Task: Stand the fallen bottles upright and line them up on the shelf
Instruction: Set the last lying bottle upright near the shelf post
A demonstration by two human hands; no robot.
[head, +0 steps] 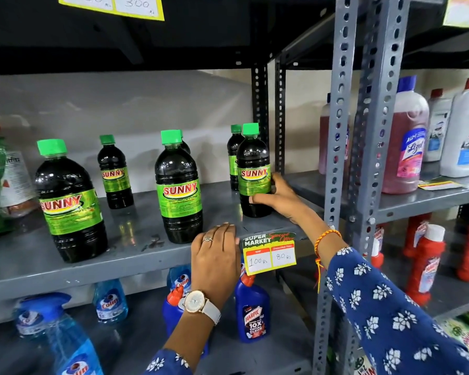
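Several dark Sunny bottles with green caps stand upright on the grey metal shelf (130,234). My right hand (278,197) grips the lower body of a small Sunny bottle (253,169) at the shelf's right end; another small bottle (234,155) stands right behind it. A large bottle (179,185) stands mid-shelf with one partly hidden behind it. Another large bottle (69,201) stands at the left front and a small one (114,171) further back. My left hand (215,255) rests flat on the shelf's front edge, holding nothing.
A price tag (270,253) hangs on the shelf edge by my left hand. Grey slotted uprights (339,147) bound the shelf on the right. Pink and white cleaner bottles (406,142) fill the neighbouring shelf. Blue spray bottles (110,301) and toilet cleaners (252,312) stand below. Packets (0,180) lie at far left.
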